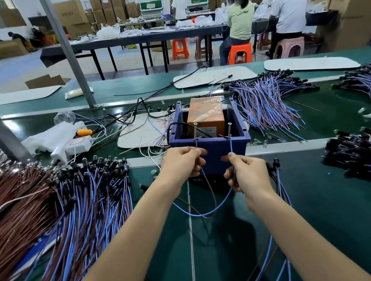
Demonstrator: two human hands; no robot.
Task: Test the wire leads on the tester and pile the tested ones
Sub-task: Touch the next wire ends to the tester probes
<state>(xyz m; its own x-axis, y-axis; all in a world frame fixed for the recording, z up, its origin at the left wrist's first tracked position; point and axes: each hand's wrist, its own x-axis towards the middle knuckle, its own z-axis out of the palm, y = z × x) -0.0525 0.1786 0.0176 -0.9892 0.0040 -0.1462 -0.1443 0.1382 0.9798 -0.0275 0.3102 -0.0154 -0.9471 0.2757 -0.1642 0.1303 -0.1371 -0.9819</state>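
around, wire piles point(87, 205) flank tester point(208, 134), power strip point(72, 144) behind

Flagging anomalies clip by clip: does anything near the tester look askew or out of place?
The tape-wrapped orange box sits tilted inside the blue bin. A few small clear bulbs lie loose on the green belt right of it, outside the wire piles.

Wire piles point(82, 219) flank open mat point(238, 269) before tester point(214, 157).
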